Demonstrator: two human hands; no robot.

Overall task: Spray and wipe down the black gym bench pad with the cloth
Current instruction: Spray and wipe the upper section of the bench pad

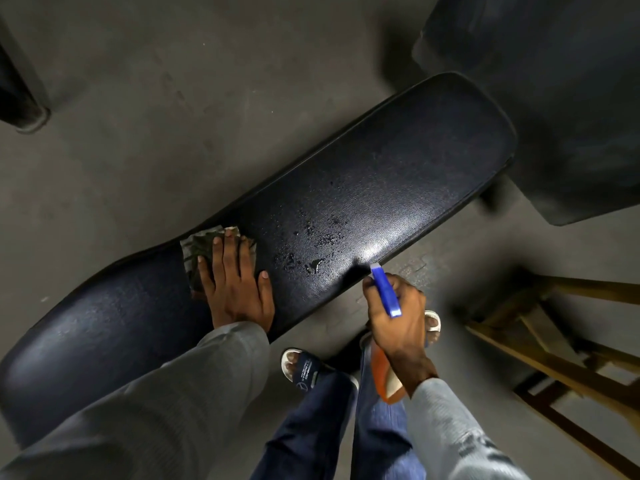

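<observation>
Pressing flat-fingered on the cloth [202, 252], the left hand [235, 285] sits mid-pad; spray droplets [311, 244] lie just to its right along the bench pad [398, 161]. The right hand [398, 313], curled round the spray bottle [386, 292], hovers at the near edge.

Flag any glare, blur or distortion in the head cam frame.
Head view: glare hotspot on the bench pad near the spray bottle nozzle; spray droplets glint mid-pad. Wide-angle lens bows the pad. Wooden stool and frame corners are smeared and dim. Both hands and the cloth stay sharp.
</observation>
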